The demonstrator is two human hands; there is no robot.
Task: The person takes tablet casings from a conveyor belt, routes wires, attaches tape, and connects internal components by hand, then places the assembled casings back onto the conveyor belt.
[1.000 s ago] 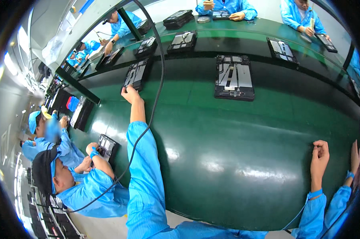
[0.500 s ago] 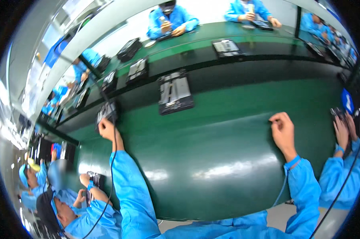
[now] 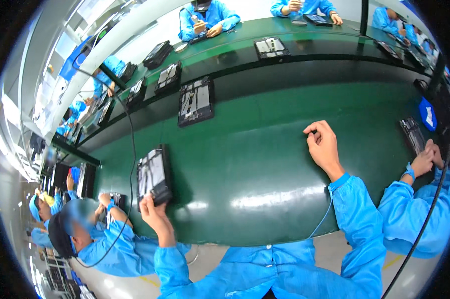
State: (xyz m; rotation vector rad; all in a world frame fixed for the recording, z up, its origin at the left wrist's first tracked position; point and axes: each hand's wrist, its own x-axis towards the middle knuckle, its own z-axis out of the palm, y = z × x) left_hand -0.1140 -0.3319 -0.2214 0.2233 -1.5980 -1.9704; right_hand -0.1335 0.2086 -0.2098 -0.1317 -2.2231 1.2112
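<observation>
Left hand (image 3: pixel 155 212) clamped on near edge of black tray (image 3: pixel 153 177), tilted up off green worktop (image 3: pixel 250 164). Right hand (image 3: pixel 324 147) well apart, fingers curled, resting on worktop.

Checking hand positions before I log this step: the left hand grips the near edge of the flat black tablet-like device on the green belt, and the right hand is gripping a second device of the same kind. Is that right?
Not quite. In the head view the right hand holds no device; it rests loosely curled on the bare green belt. The left hand does grip the near edge of the flat black tablet-like device.
</observation>
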